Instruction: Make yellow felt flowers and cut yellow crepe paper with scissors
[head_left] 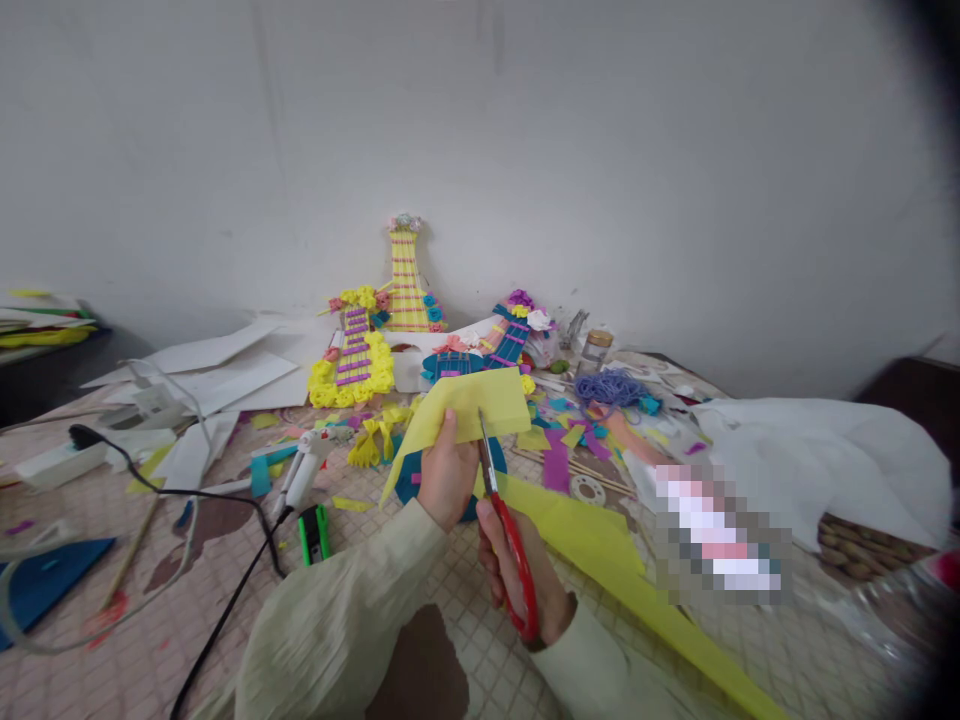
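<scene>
My left hand (pixel 448 478) pinches the lower edge of a yellow sheet of crepe-like paper (pixel 495 400), thumb on top, above the table. Red-handled scissors (pixel 517 575) are in my right hand (pixel 525 570), fingers around the handles. Their blades point away from me and meet the sheet just right of my left thumb; part of the blades is hidden at the paper. A long yellow strip (pixel 592 530) runs from beneath my hands toward the lower right. Behind my left hand lies a blue round piece (pixel 409 475), partly covered.
A white glue gun (pixel 301 480) with a black cord and a green cutter (pixel 313 535) lie at left. Decorated yellow and blue pieces (pixel 405 275) lean on the wall. Purple yarn (pixel 611 388), a jar (pixel 595 352), paper scraps and a white bag (pixel 825 450) are at right.
</scene>
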